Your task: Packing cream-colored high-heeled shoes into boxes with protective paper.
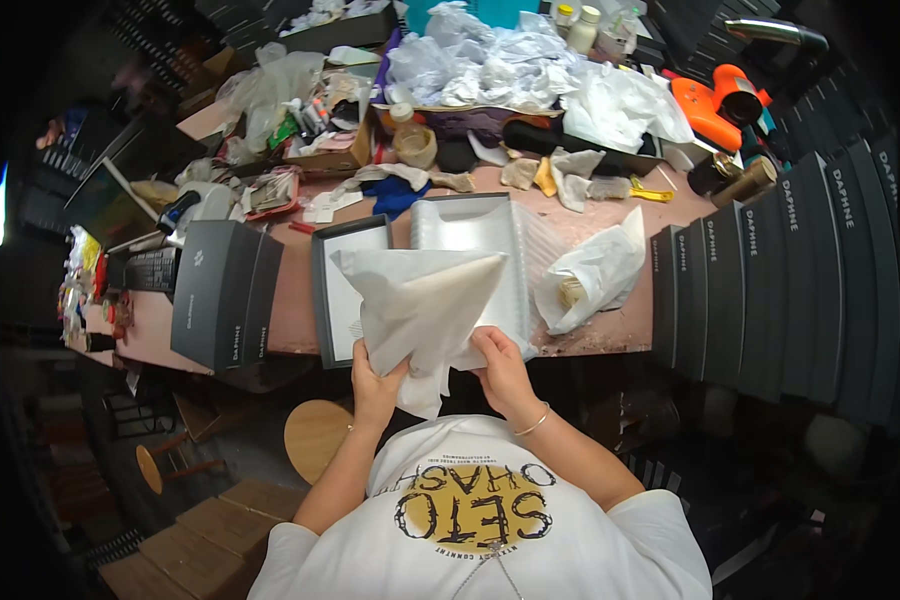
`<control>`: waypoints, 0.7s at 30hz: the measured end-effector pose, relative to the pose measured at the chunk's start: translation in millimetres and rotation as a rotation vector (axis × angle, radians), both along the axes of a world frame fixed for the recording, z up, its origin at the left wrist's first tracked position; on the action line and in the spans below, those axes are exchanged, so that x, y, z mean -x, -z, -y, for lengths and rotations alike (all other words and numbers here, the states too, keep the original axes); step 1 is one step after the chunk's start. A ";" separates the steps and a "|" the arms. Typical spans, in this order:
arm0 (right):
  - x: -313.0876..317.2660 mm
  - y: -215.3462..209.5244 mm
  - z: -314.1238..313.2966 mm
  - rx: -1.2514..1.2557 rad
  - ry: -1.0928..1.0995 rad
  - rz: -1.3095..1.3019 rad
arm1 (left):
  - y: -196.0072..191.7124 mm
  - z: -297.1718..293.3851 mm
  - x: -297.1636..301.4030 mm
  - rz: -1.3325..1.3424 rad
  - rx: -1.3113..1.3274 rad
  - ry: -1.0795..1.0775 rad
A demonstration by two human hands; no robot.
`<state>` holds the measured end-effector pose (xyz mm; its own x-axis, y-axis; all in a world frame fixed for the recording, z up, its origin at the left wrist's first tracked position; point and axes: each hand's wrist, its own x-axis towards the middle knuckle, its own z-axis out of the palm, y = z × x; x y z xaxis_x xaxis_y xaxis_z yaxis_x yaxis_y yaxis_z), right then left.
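My left hand and my right hand both grip a sheet of off-white tissue paper, folded into a rough triangle and held up over the table's near edge. Behind the paper lies an open dark box with a white inside. Beside it on the right sits an open white tray-like box, partly hidden by the paper. A crumpled white paper bundle lies to the right of that box.
Two dark closed boxes stand at the left on the pink table. A row of several dark boxes lines the right. Crumpled paper, bottles and an orange tool crowd the far side. A round wooden stool stands below.
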<state>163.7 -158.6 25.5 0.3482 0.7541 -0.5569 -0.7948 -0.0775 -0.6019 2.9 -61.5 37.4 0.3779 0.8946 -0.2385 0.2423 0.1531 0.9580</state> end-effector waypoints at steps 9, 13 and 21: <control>-57.6 0.4 71.2 0.078 0.252 0.533 | -8.2 30.0 -75.8 0.080 -0.546 0.953; -82.0 -17.3 116.9 -0.024 0.438 0.563 | 71.3 -62.9 -129.0 -0.341 -0.926 0.725; -79.1 -22.1 74.2 -0.218 0.375 0.371 | 125.1 -128.4 -181.8 -0.593 -0.713 0.732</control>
<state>242.7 -232.8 47.6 0.7566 0.6253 -0.1912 -0.4762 0.3265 -0.8165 184.8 66.9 -87.8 0.8542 0.5131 -0.0836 0.4861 -0.7312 0.4786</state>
